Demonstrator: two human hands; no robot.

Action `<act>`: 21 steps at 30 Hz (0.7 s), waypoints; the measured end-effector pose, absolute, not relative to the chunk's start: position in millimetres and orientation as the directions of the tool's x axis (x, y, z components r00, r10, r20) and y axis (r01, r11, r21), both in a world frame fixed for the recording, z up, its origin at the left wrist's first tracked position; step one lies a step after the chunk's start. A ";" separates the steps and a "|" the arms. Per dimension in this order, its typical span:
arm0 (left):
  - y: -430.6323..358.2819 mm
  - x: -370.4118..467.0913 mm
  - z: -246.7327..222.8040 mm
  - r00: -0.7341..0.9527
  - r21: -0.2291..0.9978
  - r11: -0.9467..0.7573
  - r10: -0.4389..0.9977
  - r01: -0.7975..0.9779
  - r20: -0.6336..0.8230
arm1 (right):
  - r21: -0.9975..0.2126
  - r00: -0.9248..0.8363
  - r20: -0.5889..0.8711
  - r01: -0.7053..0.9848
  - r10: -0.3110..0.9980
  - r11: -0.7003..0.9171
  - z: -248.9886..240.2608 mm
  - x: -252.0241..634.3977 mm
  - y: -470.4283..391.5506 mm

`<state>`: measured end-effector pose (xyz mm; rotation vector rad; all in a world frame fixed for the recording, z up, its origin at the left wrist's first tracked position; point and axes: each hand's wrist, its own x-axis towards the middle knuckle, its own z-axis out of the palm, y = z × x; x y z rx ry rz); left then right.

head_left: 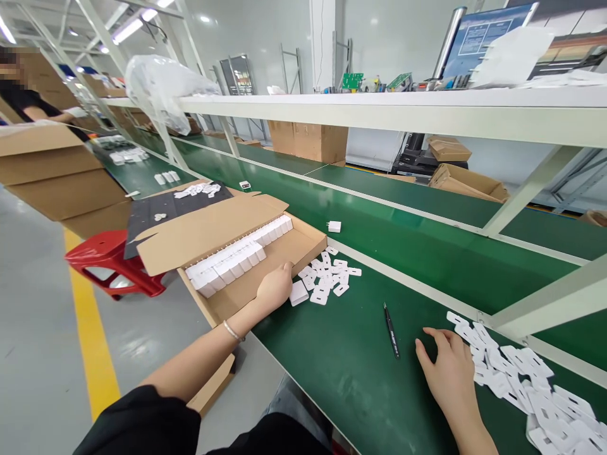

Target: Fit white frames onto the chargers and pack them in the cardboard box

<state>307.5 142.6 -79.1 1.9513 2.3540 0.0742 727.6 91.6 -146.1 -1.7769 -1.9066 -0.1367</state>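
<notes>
My left hand (275, 288) is closed over the near edge of an open cardboard box (309, 239), its fingers partly hidden. Inside the box stand rows of small white blocks (227, 264), along the far side. A single white block (298, 293) lies just right of that hand, beside a small pile of flat white slotted pieces (327, 278). My right hand (448, 366) rests on the green table with fingers apart and nothing held. It is nearest to a larger heap of flat white slotted pieces (509, 373). Black tweezers (391, 332) lie between both hands.
A white plug-like adapter (334, 226) sits on the green belt (379, 227) behind the table. The white shelf (403, 114) and its posts stand beyond. At left are a red stool (102, 256), a large carton (61, 177) and another person (33, 104).
</notes>
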 end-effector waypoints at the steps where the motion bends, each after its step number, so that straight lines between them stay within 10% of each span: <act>1: 140.6 308.5 -79.8 -0.176 0.093 0.178 0.984 0.980 -0.029 | -0.275 0.002 0.435 0.952 0.900 0.130 -146.5 727.6 91.9; 8: 134.9 324.5 -83.0 -0.122 0.105 0.117 0.992 0.988 0.040 | -0.272 0.023 0.388 0.958 0.921 0.091 -148.9 730.4 91.7; 15: 153.1 380.9 -73.3 0.105 0.068 -0.148 0.895 0.987 0.434 | -0.306 0.009 0.446 0.941 0.895 0.143 -154.3 730.5 92.9; 21: 236.3 436.9 -64.3 0.105 0.085 -0.127 0.969 0.988 0.223 | -0.080 0.125 0.477 0.992 0.870 -0.098 -138.1 723.7 86.9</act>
